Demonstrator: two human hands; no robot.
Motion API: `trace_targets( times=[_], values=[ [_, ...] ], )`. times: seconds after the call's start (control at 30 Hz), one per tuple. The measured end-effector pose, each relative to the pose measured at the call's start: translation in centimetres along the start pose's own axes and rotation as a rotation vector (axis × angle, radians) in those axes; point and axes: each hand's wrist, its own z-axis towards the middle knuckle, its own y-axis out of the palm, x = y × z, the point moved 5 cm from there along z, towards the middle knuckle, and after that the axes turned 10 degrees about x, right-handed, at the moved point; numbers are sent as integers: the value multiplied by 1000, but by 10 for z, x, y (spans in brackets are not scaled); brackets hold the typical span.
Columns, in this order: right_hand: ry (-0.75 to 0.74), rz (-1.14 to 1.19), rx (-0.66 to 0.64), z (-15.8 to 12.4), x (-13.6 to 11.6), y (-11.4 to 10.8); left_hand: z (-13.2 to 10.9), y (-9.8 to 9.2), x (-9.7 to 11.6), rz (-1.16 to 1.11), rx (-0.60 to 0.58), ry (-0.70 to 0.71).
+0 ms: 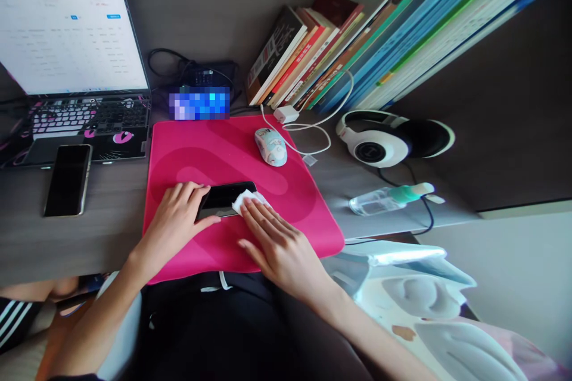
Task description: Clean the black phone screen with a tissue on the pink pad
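Note:
A black smartphone (220, 199) lies screen up on the pink desk mat (196, 149). My left hand (181, 208) grips the phone's left end, fingers along the far edge and thumb along the near one. Under the fingertips of my right hand (279, 244) is a folded white tissue (245, 197), pressed onto the screen's right end. The right thumb is held apart from the fingers, over the mat. Part of the tissue and the phone's right end are hidden beneath these fingers.
A patterned mouse (270, 147) and a white charger (286, 114) with its cable are beyond the phone. To the left are a laptop (89, 119) and a second phone (68, 180). Headphones (379, 146), a spray bottle (379, 199) and leaning books (308, 53) line the right.

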Motion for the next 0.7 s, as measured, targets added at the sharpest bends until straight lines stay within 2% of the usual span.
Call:
trace_targets(
  times=[0.1, 0.27, 0.53, 0.7],
  values=[
    [5, 12, -2, 4, -1, 2, 0, -1, -5, -70, -45, 6],
    [57, 45, -3, 36, 12, 20, 0, -6, -12, -150, -106, -6],
    [-14, 50, 13, 11, -17, 11, -2, -1, -11, -168, -123, -63],
    [-31, 57, -14, 44, -9, 30, -2, -2, -17, -204, -137, -95]
  ],
)
